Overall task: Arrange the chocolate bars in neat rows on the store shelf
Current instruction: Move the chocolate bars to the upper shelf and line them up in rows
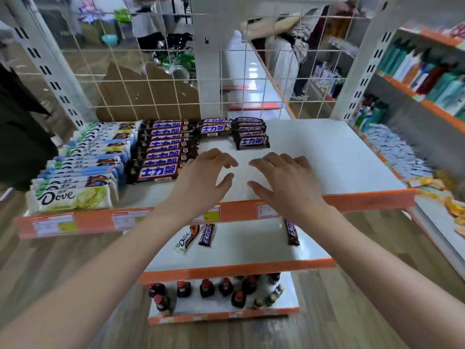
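Observation:
On the white top shelf [327,157] a row of white Dove bars [80,170] runs along the left side, with a row of dark Snickers bars [162,151] beside it. A short pair of Snickers [216,127] lies at the back, and a small stack of Snickers [250,136] sits right of it. My left hand [203,180] and my right hand [284,183] hover over the bare shelf in front of these, fingers loosely spread, holding nothing. One shelf down lie a Dove bar [186,240] and two loose Snickers bars [206,235] [292,234].
A wire grid panel [151,79] backs the shelf, and an orange price rail [241,210] edges its front. Dark bottles [207,288] stand on the lowest shelf. A side shelf with bottles [427,71] is at right. A person [289,54] stands behind the grid.

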The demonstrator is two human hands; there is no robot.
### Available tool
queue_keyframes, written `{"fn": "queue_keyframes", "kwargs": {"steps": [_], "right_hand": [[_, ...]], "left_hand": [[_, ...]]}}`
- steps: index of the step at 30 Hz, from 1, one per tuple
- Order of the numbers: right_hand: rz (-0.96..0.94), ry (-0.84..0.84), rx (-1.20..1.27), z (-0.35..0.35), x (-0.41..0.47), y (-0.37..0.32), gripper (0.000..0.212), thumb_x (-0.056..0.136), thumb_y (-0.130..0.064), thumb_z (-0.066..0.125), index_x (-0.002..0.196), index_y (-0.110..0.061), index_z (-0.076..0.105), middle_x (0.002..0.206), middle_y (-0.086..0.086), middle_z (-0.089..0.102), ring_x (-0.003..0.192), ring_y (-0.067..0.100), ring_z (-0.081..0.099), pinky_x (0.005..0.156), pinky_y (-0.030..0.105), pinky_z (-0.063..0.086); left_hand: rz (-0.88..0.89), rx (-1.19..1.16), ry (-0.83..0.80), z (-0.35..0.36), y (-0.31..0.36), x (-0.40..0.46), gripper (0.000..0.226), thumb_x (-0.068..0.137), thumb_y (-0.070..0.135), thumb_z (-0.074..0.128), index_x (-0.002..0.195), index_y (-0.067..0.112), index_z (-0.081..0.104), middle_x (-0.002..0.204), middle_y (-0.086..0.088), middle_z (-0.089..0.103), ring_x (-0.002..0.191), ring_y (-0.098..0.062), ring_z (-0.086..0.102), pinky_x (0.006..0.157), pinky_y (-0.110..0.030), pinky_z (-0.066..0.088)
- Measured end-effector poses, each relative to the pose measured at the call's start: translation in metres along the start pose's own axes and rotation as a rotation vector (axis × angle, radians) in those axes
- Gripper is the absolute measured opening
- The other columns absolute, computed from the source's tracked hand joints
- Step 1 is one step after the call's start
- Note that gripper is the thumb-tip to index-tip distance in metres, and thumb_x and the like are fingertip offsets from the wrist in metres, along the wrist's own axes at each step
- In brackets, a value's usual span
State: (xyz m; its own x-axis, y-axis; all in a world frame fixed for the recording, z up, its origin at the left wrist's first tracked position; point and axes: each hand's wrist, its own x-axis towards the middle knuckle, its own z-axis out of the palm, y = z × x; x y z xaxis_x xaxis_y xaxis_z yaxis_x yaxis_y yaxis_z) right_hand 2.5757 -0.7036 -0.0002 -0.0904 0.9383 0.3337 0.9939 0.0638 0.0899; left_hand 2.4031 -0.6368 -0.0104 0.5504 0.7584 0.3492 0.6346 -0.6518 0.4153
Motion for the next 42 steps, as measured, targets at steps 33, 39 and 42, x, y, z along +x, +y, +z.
{"fn": "queue_keyframes", "kwargs": {"steps": [33,39,42], "right_hand": [[-0.029,0.047,0.238,0.083,-0.161,-0.01,0.035,0.071,-0.034,0.078,0.1,-0.017,0.069,0.085,0.003,0.068,0.073,0.027,0.065,0.06,0.037,0.048],[-0.047,-0.049,0.246,0.113,-0.167,-0.018,0.035,0.062,-0.025,0.079,0.095,-0.018,0.069,0.08,0.002,0.066,0.071,0.027,0.064,0.058,0.033,0.043],[-0.059,-0.085,0.237,0.126,-0.166,-0.023,0.029,0.065,-0.029,0.075,0.093,-0.02,0.069,0.078,-0.001,0.066,0.07,0.025,0.063,0.059,0.03,0.042]], "left_hand": [[-0.107,-0.021,-0.161,0.109,0.049,-0.139,0.022,0.088,0.024,0.055,0.109,0.021,0.061,0.103,0.004,0.059,0.092,-0.012,0.056,0.076,-0.032,0.047],[-0.171,-0.049,-0.198,0.135,0.034,-0.155,0.022,0.086,0.021,0.058,0.107,0.019,0.062,0.103,0.002,0.061,0.091,-0.016,0.059,0.077,-0.042,0.05],[-0.208,-0.064,-0.221,0.146,0.022,-0.16,0.022,0.085,0.023,0.056,0.105,0.019,0.062,0.099,0.002,0.06,0.088,-0.017,0.058,0.076,-0.044,0.05]]}}
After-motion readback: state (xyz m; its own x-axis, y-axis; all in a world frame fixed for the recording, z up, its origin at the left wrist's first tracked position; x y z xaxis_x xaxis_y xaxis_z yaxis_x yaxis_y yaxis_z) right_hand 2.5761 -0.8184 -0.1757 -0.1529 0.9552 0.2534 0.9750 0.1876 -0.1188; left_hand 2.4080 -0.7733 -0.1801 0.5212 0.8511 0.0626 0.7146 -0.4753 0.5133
